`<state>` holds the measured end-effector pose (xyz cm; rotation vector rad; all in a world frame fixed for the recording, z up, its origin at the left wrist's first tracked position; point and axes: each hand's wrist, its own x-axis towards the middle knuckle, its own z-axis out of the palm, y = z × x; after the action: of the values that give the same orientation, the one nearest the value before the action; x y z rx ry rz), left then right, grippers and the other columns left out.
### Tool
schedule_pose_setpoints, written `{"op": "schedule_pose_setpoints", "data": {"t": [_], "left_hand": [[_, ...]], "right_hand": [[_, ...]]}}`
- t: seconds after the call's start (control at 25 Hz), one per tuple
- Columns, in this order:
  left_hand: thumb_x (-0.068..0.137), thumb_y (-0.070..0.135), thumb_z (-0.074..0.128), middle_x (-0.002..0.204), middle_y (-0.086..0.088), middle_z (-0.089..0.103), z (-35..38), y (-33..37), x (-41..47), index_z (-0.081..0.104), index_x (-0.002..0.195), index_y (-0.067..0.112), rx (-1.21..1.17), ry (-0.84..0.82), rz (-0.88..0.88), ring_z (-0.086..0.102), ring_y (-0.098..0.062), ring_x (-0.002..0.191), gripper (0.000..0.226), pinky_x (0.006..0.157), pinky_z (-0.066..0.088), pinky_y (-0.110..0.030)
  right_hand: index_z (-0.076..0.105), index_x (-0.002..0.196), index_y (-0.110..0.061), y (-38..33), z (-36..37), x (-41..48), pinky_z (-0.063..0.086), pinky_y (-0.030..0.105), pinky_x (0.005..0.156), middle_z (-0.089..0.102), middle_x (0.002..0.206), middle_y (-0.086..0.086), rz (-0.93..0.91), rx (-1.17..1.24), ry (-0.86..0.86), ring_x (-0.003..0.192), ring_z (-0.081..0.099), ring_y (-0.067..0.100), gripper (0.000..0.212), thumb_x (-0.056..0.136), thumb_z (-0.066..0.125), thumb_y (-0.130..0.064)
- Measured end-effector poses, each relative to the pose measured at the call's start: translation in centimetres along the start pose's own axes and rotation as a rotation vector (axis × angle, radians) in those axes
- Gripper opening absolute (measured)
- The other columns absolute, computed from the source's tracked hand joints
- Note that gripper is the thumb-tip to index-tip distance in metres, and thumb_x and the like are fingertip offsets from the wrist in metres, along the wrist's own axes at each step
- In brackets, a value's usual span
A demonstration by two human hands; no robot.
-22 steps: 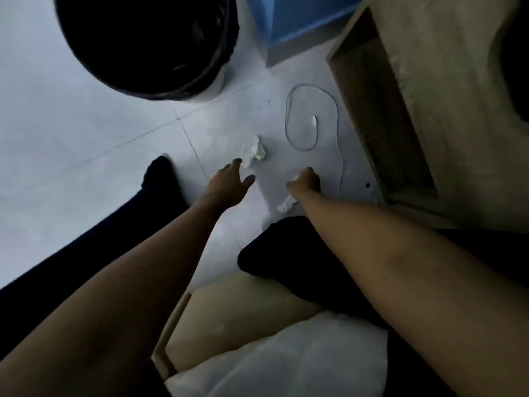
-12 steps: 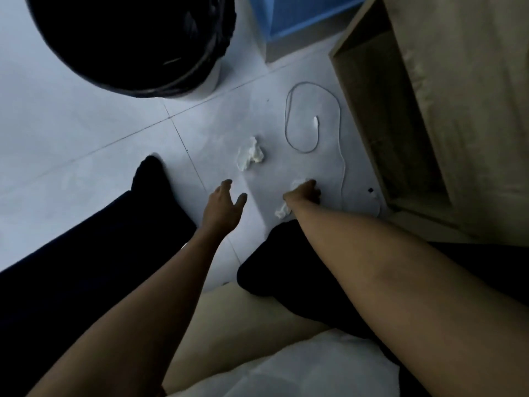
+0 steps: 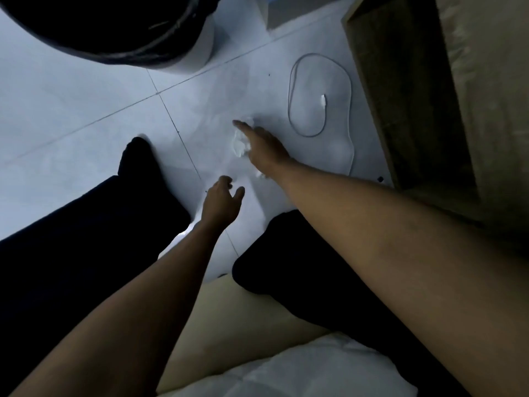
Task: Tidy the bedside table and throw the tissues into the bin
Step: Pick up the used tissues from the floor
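Note:
A crumpled white tissue point(image 3: 240, 142) lies on the pale tiled floor. My right hand point(image 3: 264, 147) reaches over it, index finger stretched out and touching it. A scrap of a second tissue point(image 3: 259, 175) peeks out under the heel of that hand and seems to be held in it. My left hand point(image 3: 223, 199) hovers lower and to the left, fingers loosely curled and apart, holding nothing. The bin point(image 3: 187, 57), white with a black liner, stands at the top left. The wooden bedside table point(image 3: 406, 98) fills the right side.
A white charging cable point(image 3: 320, 94) loops on the floor between the tissue and the bedside table. My legs in black point(image 3: 137, 202) rest on the floor either side of my arms. A beige bed edge with white bedding point(image 3: 286, 371) lies below.
My right hand has moved up and left from the near tissue to the far one, and the near tissue went with it. My left hand has drawn back toward me.

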<state>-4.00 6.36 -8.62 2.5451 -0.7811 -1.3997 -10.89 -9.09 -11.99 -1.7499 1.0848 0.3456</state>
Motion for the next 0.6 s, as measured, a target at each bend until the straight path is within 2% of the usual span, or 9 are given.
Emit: {"op": "schedule_pose_setpoints", "data": {"t": [0.08,0.12,0.2,0.28,0.4,0.48,0.6], "left_hand": [[0.092,0.037,0.058,0.120,-0.011,0.065,0.0,0.2,-0.1,0.049,0.127,0.009,0.006,-0.012,0.012,0.058,-0.030,0.113,0.046,0.092,0.047,-0.038],[0.092,0.037,0.058,0.119,-0.011,0.065,-0.2,0.4,0.0,0.049,0.128,0.009,0.012,-0.011,0.023,0.058,-0.029,0.112,0.046,0.091,0.047,-0.038],[0.092,0.038,0.058,0.117,-0.012,0.066,-0.5,1.2,0.3,0.049,0.127,0.010,0.032,-0.001,0.060,0.059,-0.029,0.110,0.045,0.089,0.047,-0.037],[0.092,0.037,0.058,0.116,-0.013,0.066,-0.4,2.6,0.8,0.050,0.126,0.009,0.068,-0.009,0.136,0.059,-0.029,0.109,0.044,0.087,0.045,-0.035],[0.091,0.035,0.058,0.119,-0.015,0.062,1.1,6.6,1.9,0.051,0.127,0.009,0.152,-0.064,0.291,0.056,-0.032,0.112,0.045,0.088,0.047,-0.039],[0.091,0.033,0.057,0.126,-0.017,0.057,2.7,10.8,2.9,0.049,0.130,0.009,0.243,-0.064,0.400,0.051,-0.035,0.117,0.046,0.092,0.047,-0.044],[0.090,0.027,0.056,0.130,-0.018,0.051,4.6,16.3,4.8,0.047,0.132,0.010,0.318,0.058,0.445,0.047,-0.037,0.118,0.047,0.090,0.045,-0.047]], "right_hand": [[0.049,0.140,-0.026,1.2,-0.6,1.1,0.041,0.037,0.102,0.050,0.140,0.013,0.018,-0.133,-0.067,0.125,0.050,0.030,0.046,0.097,0.040,-0.011],[0.058,0.132,-0.018,1.6,-1.3,1.4,0.042,0.036,0.100,0.055,0.135,0.014,0.013,-0.167,-0.037,0.122,0.053,0.032,0.041,0.095,0.042,-0.010],[0.070,0.108,-0.009,2.3,-3.3,1.6,0.049,0.030,0.088,0.067,0.115,0.016,-0.036,-0.110,0.118,0.107,0.064,0.032,0.030,0.087,0.049,-0.003],[0.073,0.094,-0.007,3.0,-6.0,0.9,0.055,0.030,0.080,0.073,0.100,0.015,-0.041,-0.009,0.297,0.095,0.069,0.029,0.025,0.077,0.055,-0.001],[0.074,0.093,-0.009,6.2,-10.9,0.5,0.051,0.027,0.080,0.075,0.099,0.013,0.069,0.057,0.469,0.095,0.068,0.024,0.028,0.072,0.056,-0.004],[0.070,0.092,0.000,8.8,-14.2,-0.2,0.047,0.026,0.078,0.072,0.099,0.020,0.156,0.135,0.556,0.095,0.065,0.023,0.025,0.072,0.054,0.001],[0.065,0.097,0.013,12.2,-16.4,-2.0,0.039,0.020,0.079,0.065,0.101,0.016,0.243,0.220,0.585,0.097,0.055,0.019,0.022,0.079,0.053,0.015]]}}
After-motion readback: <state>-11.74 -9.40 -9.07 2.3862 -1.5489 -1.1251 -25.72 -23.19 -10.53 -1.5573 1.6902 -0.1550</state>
